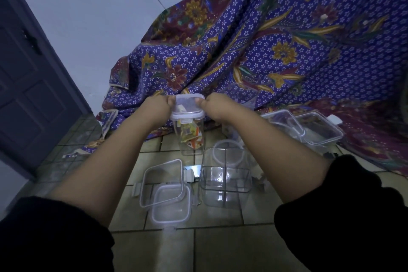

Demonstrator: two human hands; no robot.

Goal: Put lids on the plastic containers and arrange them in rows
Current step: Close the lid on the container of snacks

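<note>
A tall clear container (190, 139) with colourful packets inside stands on the tiled floor. A clear lid (187, 106) with clip flaps sits on its top. My left hand (160, 105) grips the lid's left side and my right hand (213, 104) grips its right side, thumbs on top. In front of it stands an open, lidless square container (224, 180). Two loose lids (167, 192) lie overlapping on the floor to the left of that container. A round clear ring lid (227, 146) lies behind the open container.
More clear containers (318, 132) with lids lie at the right on a purple flowered cloth (287, 46), which drapes over something bulky behind. A dark door (28, 86) stands at the left. The floor (231, 247) is beige tile.
</note>
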